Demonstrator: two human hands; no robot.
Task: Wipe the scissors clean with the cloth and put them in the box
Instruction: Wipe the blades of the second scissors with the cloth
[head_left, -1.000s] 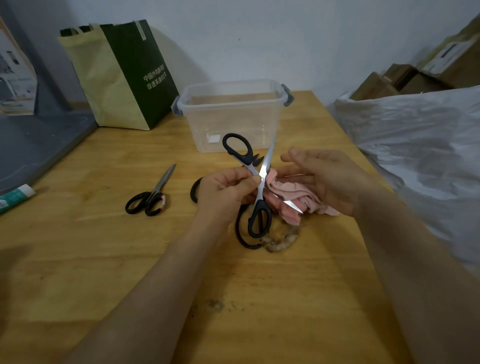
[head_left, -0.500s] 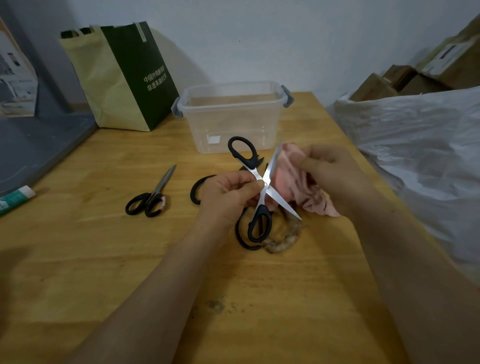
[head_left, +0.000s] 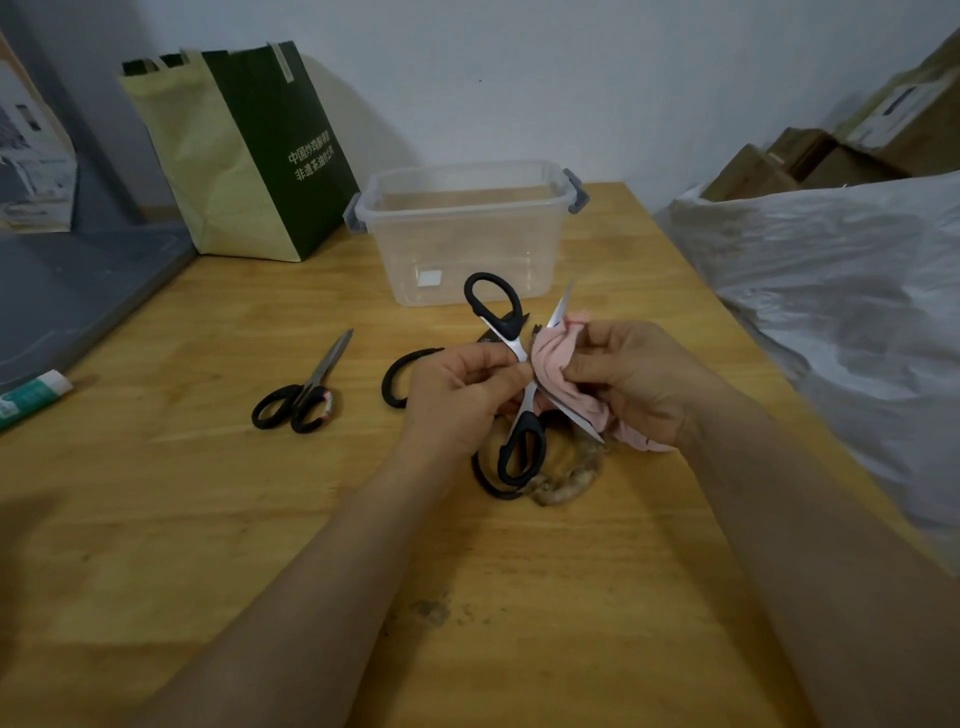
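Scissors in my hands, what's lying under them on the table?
Black handle loops and a brownish clump lie below the open scissors. The left hand, right hand and pink cloth hide whatever joins them.

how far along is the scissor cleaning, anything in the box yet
Done: nothing shows inside the clear plastic box, so no pair looks finished. In hand: the left hand holds the open black-handled scissors near the pivot while the right hand presses the pink cloth onto a blade. Left: boxing this pair, then wiping the closed black-handled scissors lying on the wooden table.
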